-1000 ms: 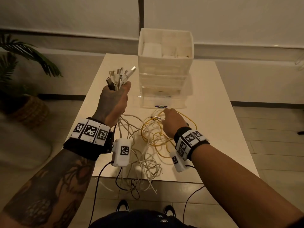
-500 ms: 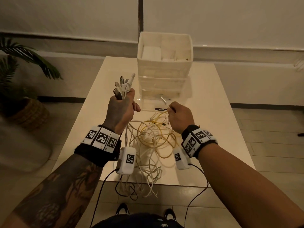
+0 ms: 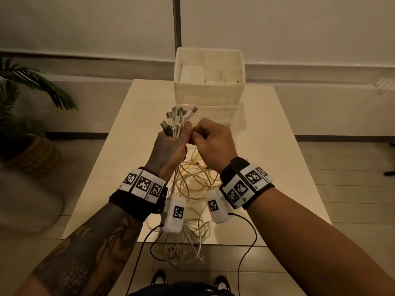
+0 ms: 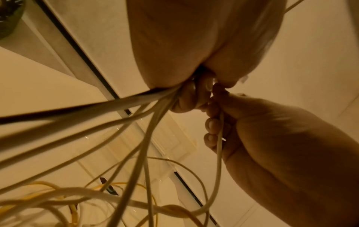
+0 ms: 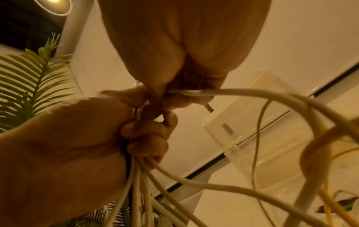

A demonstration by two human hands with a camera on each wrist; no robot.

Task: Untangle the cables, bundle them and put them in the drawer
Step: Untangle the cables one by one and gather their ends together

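Note:
My left hand (image 3: 174,142) is raised over the table (image 3: 267,146) and grips a bunch of white cable ends (image 3: 178,119), their plugs fanned out above the fist. My right hand (image 3: 203,135) touches it from the right and pinches one white cable (image 5: 194,91) near its end. In the left wrist view that cable (image 4: 219,147) runs down along the right hand's curled fingers (image 4: 212,127). Below both hands a tangle of white and yellow cables (image 3: 192,184) lies on the table and hangs over its front edge. A white drawer unit (image 3: 208,90) stands behind, its clear lower drawer (image 3: 222,116) pulled out.
A potted palm in a woven basket (image 3: 32,152) stands on the floor to the left. Thin black leads (image 3: 250,238) hang from the wrist cameras. Bare table shows on both sides of the tangle. My shoes (image 3: 158,278) are just below the table's front edge.
My right hand has lifted a cable end off the table and carried it up to my left hand. The left hand moved right with its bunch, and the two now touch.

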